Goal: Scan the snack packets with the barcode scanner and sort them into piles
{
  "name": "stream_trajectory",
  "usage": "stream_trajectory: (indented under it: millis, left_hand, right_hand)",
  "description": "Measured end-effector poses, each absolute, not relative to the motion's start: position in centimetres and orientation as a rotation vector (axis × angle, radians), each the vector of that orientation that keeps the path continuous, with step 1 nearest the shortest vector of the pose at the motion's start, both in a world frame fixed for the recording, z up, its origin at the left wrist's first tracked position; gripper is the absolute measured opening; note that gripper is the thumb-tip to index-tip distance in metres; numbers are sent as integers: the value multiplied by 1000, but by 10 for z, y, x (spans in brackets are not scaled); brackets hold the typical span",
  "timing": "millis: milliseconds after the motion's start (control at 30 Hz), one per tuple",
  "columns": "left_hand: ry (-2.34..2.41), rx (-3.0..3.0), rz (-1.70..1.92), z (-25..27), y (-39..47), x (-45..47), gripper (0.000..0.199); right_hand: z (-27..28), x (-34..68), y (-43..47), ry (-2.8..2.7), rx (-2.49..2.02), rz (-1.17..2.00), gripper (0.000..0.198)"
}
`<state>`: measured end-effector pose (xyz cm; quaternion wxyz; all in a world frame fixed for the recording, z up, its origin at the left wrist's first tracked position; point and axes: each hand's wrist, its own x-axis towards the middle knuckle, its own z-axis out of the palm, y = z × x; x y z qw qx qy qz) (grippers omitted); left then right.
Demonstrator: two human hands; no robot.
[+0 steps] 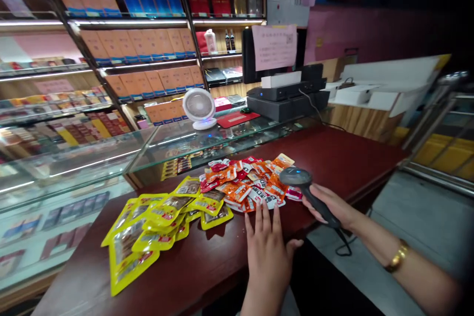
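Note:
My right hand (pixel 331 206) is wrapped around the handle of a dark barcode scanner (pixel 313 196), its head held over the right end of a pile of small orange and red snack packets (pixel 240 190). Fingers spread, my left hand (pixel 267 239) reaches to the near edge of that pile, with its fingertips at a white and red packet (pixel 263 197). Whether they press on it I cannot tell. Left of the pile lies a heap of larger yellow-edged snack pouches (pixel 159 222) with clear windows, overlapping one another.
The packets lie on a dark red-brown counter (pixel 207 266). Behind it stand a glass display case (pixel 163 145), a small white fan (pixel 199 107) and a dark monitor and till (pixel 274 103). Shelves of boxes (pixel 137 44) line the back. A metal railing (pixel 425 123) is at right.

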<state>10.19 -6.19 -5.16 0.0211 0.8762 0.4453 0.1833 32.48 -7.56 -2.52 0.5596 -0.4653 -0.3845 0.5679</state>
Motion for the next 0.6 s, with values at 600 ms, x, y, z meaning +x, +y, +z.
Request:
stream_trajectory:
  millis: [600]
  left_hand:
    - [1573,2714,423,49,69,204,44]
  right_hand:
    - [1,378,-99,-785,-945,1110,36]
